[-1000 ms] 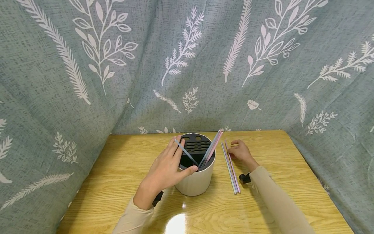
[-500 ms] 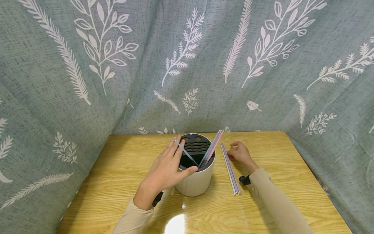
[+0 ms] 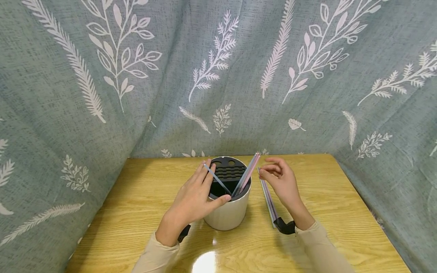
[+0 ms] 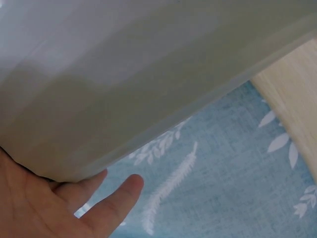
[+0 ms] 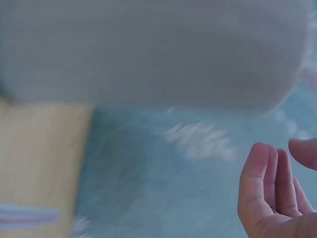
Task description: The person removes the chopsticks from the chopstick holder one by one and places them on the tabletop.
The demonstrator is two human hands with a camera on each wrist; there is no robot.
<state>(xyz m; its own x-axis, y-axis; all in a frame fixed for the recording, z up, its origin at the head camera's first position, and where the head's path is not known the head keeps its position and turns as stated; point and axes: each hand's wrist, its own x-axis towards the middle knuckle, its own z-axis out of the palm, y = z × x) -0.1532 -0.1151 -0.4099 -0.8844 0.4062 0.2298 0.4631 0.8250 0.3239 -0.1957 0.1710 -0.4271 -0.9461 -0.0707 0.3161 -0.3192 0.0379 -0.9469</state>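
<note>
A white round container (image 3: 225,216) with a black, ridged and holed top insert (image 3: 228,172) stands on the table. Straight spread fingers of my left hand (image 3: 194,195) rest along its left rim, the thumb over the front rim. One blue straw (image 3: 218,179) leans left inside, towards those fingers; blue and pink straws (image 3: 246,173) lean right. My right hand (image 3: 281,180) is raised right of the container, beside the far end of several straws (image 3: 269,201) lying on the table. In the right wrist view, its thumb and fingers (image 5: 255,173) are apart with nothing between them.
The wooden table (image 3: 327,197) backs onto a blue-green curtain (image 3: 239,125) with white leaf prints, which also hangs at both sides. Black wrist-camera mounts sit at both wrists; the right one (image 3: 284,226) overlaps the near ends of the lying straws.
My right hand has left the right side of the lying straws and moved up and towards the container. Those straws were drawn closer together earlier. The left hand has stayed in place.
</note>
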